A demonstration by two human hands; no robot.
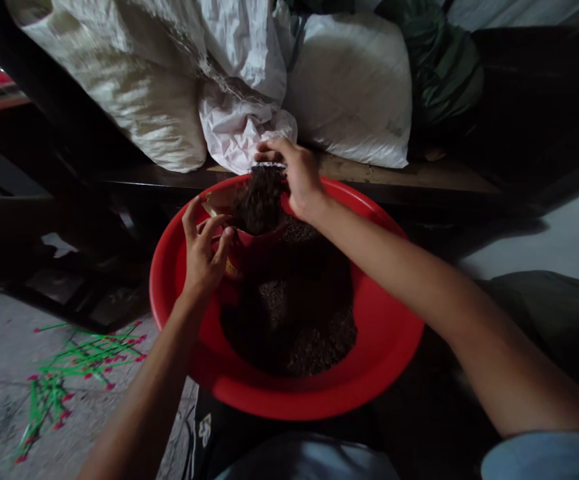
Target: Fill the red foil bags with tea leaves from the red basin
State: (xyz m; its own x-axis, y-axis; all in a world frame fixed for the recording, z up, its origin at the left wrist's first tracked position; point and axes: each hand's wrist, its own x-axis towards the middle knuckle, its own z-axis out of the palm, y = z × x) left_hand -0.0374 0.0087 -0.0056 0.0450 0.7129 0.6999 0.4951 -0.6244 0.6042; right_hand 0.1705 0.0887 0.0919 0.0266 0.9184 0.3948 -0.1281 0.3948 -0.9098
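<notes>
My left hand (204, 250) pinches the rim of a red bag (252, 245) with a yellow mark low on its side. The bag stands open inside the left part of a wide red basin (289, 400). Above the bag's mouth, my right hand (299, 177) curls around something mostly hidden, with a thin pale edge showing by the fingers. Dark granules (259, 203), smeared by motion, drop from beneath that hand into the bag. More dark granules (314, 343) cover the basin's floor, partly in deep shadow.
Behind the basin, a full woven sack (139, 100), a crumpled white bag (242, 127) and a stuffed white sack (352, 87) rest on a dark wooden bench (444, 170). Green sticks with red tips (86, 360) lie scattered on the floor at left.
</notes>
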